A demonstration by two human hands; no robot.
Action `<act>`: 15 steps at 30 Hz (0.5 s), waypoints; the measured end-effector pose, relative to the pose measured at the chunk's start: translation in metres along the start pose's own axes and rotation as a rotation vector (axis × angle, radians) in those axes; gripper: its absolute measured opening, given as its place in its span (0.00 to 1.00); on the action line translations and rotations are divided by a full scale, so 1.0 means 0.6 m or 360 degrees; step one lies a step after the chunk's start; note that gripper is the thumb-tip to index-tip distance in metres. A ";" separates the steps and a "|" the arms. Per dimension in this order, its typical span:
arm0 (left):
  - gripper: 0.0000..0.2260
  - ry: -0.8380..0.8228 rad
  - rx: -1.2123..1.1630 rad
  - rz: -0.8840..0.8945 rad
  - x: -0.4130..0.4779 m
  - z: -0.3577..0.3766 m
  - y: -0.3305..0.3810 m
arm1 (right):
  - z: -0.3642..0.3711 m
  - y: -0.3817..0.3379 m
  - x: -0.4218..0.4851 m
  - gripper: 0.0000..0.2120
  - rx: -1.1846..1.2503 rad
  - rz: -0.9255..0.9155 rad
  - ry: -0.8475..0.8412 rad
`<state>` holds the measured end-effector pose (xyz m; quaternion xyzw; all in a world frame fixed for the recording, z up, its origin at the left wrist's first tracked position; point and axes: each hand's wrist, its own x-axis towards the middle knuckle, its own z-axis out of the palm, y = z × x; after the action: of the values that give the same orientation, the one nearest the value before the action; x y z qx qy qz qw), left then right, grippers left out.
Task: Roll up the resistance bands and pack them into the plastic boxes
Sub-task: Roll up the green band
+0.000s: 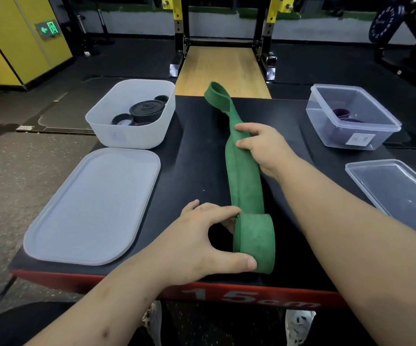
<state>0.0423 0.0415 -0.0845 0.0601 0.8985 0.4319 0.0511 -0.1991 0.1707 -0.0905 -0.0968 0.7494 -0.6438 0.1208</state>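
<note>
Gym floor, with a black-topped table (197, 171) in the foreground. The left hand (197, 243) grips the rolled end (254, 243) of the green band (244, 181), with the thumb on the coil's near curve and the fingers curled round its left face. Ahead of this hand the unrolled length lies along the table to the right hand (262, 148), whose curled fingers hold the band's right edge; beyond that hand the tail rises into a loop. A frosted lid (94, 206) lies left of the left hand, and beyond it a frosted box (127, 138) holds black rolls (147, 111). A clear lid (396, 183) lies right of the right hand, and beyond it a clear box (327, 131) holds purple bands (342, 113).

The step in hand appears to be rolling, roughly a third done. For a neat coil, the right hand should draw the strip taut and straight while the left turns the coil forward with edges flush. A loosened thumb would probably let the rubber spring open.
</note>
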 end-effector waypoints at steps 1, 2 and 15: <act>0.32 0.0002 0.0000 0.0000 0.000 0.000 0.000 | -0.006 0.003 0.004 0.22 -0.0050 0.0033 0.0038; 0.31 0.0003 -0.0001 0.0001 0.000 0.000 0.000 | -0.013 0.005 0.007 0.23 -0.0181 0.0026 0.0071; 0.36 0.0007 0.0002 -0.0010 0.001 0.003 0.000 | -0.003 0.001 -0.017 0.19 -0.1173 -0.0186 -0.0091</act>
<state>0.0421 0.0427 -0.0857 0.0562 0.8990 0.4314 0.0505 -0.1902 0.1756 -0.0902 -0.1943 0.9204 -0.3336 0.0620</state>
